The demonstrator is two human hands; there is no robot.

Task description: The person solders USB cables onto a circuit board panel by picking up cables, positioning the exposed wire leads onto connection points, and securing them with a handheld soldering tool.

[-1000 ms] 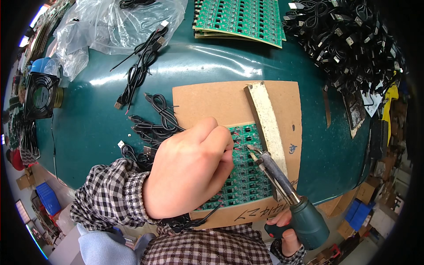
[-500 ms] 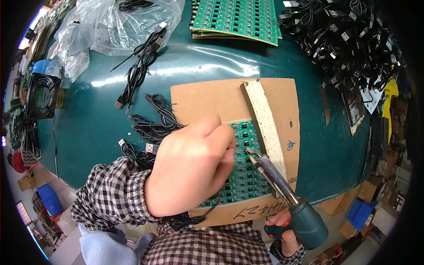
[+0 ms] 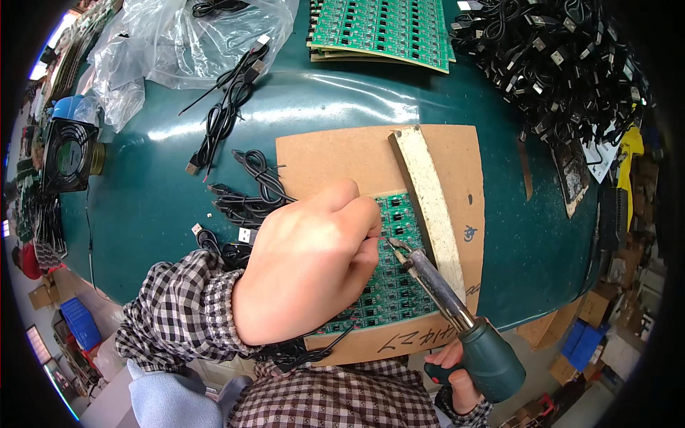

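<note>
My left hand [image 3: 307, 267] is closed in a pinch over the left part of a green circuit board [image 3: 399, 285]. A thin reddish wire end just shows at its fingertips; the rest is hidden by the hand. My right hand [image 3: 460, 378] grips the dark green handle of a soldering gun [image 3: 492, 360]. The gun's tip touches or hovers just above the board, close beside my left fingertips. Under the board lies a brown cardboard sheet [image 3: 321, 160]. A pale, worn bar [image 3: 428, 192] rests along the board's right side.
Black cables [image 3: 250, 200] lie left of the cardboard, more [image 3: 228, 107] farther back. A big cable heap [image 3: 556, 64] fills the far right. Stacked circuit boards [image 3: 382, 32] stand at the back, beside a clear plastic bag [image 3: 193, 50]. A small fan [image 3: 69, 157] sits at the left edge.
The soldering gun has shifted a little to the left, bringing its tip nearer my left fingertips. My left hand has barely moved and stays pinched.
</note>
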